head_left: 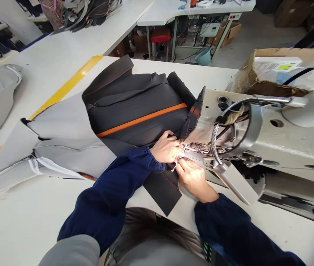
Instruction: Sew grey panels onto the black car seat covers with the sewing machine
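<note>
A black seat cover (140, 107) with an orange stripe and grey backing lies across the white table, its right end at a sewing machine (289, 140). My left hand (168, 147) is closed on the cover's edge, just left of the machine's lit needle area. Close beside it, my right hand (191, 175) pinches the same edge near a small white strip (176, 161). The fingertips of both hands nearly meet there. A black flap (164, 194) with orange stitching hangs toward me below the hands. The needle itself is hard to make out.
A cardboard box (245, 74) with plastic-wrapped contents stands behind the machine. Grey covers (0, 92) lie at the far left, and a pile of dark pieces (87, 13) sits at the back. Yellow tape (68, 83) crosses the table. Beyond is another table (162, 14) with a red stool (161, 35).
</note>
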### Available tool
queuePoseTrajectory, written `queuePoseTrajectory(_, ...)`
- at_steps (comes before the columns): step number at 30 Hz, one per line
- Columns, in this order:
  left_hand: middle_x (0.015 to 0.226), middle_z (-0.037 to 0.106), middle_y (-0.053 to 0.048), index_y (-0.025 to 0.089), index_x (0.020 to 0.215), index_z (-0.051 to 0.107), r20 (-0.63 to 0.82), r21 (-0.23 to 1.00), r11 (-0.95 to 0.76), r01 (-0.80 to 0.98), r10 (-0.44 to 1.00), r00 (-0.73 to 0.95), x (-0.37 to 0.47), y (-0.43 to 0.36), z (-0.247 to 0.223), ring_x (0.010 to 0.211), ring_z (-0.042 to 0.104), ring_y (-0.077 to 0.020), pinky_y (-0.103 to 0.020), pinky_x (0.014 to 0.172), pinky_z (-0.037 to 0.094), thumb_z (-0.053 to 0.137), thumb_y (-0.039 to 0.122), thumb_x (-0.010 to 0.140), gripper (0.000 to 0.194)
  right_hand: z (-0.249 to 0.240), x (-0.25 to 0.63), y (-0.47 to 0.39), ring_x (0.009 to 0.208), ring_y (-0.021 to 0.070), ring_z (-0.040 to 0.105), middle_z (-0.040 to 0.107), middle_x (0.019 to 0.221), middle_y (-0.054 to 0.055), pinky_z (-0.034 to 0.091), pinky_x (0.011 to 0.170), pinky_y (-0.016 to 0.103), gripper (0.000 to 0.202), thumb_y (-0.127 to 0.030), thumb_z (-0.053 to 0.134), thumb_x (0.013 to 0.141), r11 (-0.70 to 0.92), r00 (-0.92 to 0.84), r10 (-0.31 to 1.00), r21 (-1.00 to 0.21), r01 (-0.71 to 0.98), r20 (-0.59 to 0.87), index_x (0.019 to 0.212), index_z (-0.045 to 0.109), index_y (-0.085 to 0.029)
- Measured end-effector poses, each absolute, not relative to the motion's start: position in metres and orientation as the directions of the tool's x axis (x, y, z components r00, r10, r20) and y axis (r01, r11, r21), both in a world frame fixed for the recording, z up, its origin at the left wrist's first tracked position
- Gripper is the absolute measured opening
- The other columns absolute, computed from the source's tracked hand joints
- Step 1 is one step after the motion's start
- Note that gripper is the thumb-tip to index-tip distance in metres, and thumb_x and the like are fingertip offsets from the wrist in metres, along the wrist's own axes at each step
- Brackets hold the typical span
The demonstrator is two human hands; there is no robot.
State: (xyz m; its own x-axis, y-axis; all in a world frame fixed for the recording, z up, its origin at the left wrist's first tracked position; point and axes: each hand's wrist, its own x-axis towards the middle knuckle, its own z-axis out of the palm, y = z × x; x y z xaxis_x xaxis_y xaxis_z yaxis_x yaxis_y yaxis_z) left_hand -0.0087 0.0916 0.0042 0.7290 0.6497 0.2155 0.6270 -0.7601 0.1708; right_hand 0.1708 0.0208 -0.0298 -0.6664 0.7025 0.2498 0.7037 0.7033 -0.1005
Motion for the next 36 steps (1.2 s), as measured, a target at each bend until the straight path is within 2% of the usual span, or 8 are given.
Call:
queuePoseTrajectory(5,0.095,0.067,-0.003,0.023,0.093,0.069,0.205,0.177,-0.775,0.606,0.631,0.748,-0.013,0.095,0.001,0.090,0.054,-0.0190,-0.046,0.100,0.020,0.052,0.022,0.082,0.020,-0.024,0.165,0.020,0.084,0.0227,0.052,0.058,0.095,0.012,0.039,0.075,0.034,0.025,-0.009,0.042,0.083,0.701,-0.675,0.701,-0.048,0.712,0.230,0.097,0.062,-0.015)
queuePoseTrajectory(12,0.098,0.065,-0.001,0.025,0.096,0.068,0.201,0.117,-0.824,0.555,0.566,0.799,-0.019,0.091,0.004,0.087,0.053,-0.0178,-0.047,0.103,0.017,0.050,0.021,0.084,0.022,-0.005,0.147,0.007,0.079,0.0229,0.050,0.054,0.085,0.014,0.042,0.068,0.033,0.024,-0.003,0.042,0.078,0.701,-0.707,0.668,0.120,0.703,0.233,0.087,0.063,-0.010)
queuePoseTrajectory(18,0.106,0.063,-0.001,0.027,0.102,0.067,0.141,0.086,-0.798,0.596,0.602,0.786,-0.018,0.087,0.007,0.094,0.051,-0.0194,-0.045,0.106,0.016,0.052,0.021,0.082,0.025,-0.010,0.146,0.002,0.085,0.0246,0.051,0.054,0.086,0.016,0.043,0.073,0.034,0.026,-0.001,0.038,0.081,0.702,-0.687,0.684,0.032,0.711,0.245,0.081,0.062,-0.010)
queuePoseTrajectory(23,0.110,0.061,-0.002,0.025,0.104,0.066,0.132,0.083,-0.795,0.601,0.607,0.784,-0.017,0.083,0.009,0.096,0.051,-0.0200,-0.046,0.109,0.016,0.053,0.023,0.083,0.025,-0.012,0.151,0.003,0.080,0.0220,0.052,0.055,0.087,0.014,0.044,0.070,0.031,0.024,-0.005,0.041,0.085,0.700,-0.689,0.673,0.070,0.711,0.269,0.080,0.063,-0.012)
queuePoseTrajectory(27,0.112,0.060,-0.002,0.024,0.101,0.066,0.067,0.150,-0.753,0.640,0.654,0.754,-0.019,0.068,0.024,0.097,0.054,-0.0195,-0.048,0.111,0.013,0.047,0.026,0.087,0.024,-0.007,0.156,0.003,0.085,0.0216,0.055,0.059,0.086,0.013,0.045,0.075,0.030,0.023,-0.004,0.044,0.084,0.709,-0.688,0.653,0.066,0.702,0.317,0.083,0.065,-0.012)
queuePoseTrajectory(29,0.113,0.060,-0.001,0.024,0.099,0.066,-0.013,0.230,-0.724,0.651,0.666,0.746,-0.021,0.059,0.037,0.099,0.054,-0.0205,-0.052,0.111,0.011,0.044,0.034,0.091,0.026,-0.005,0.158,0.003,0.088,0.0215,0.057,0.062,0.086,0.011,0.046,0.078,0.030,0.021,-0.005,0.047,0.084,0.701,-0.676,0.649,0.073,0.710,0.349,0.083,0.066,-0.013)
queuePoseTrajectory(32,0.113,0.061,-0.003,0.022,0.103,0.063,-0.121,0.339,-0.675,0.656,0.660,0.742,-0.023,0.049,0.052,0.100,0.056,-0.0222,-0.052,0.109,0.019,0.051,0.045,0.085,0.031,-0.004,0.158,0.004,0.092,0.0224,0.059,0.065,0.089,0.011,0.046,0.083,0.031,0.018,-0.005,0.050,0.082,0.698,-0.676,0.641,0.091,0.710,0.363,0.082,0.067,-0.013)
queuePoseTrajectory(36,0.105,0.064,-0.004,0.018,0.101,0.061,-0.136,0.402,-0.650,0.645,0.654,0.744,-0.022,0.046,0.052,0.097,0.058,-0.0187,-0.032,0.092,0.041,0.053,0.016,0.075,0.027,-0.007,0.157,0.002,0.103,0.0249,0.059,0.067,0.100,0.015,0.044,0.092,0.034,0.022,-0.004,0.049,0.082,0.681,-0.664,0.648,0.107,0.724,0.373,0.093,0.067,-0.008)
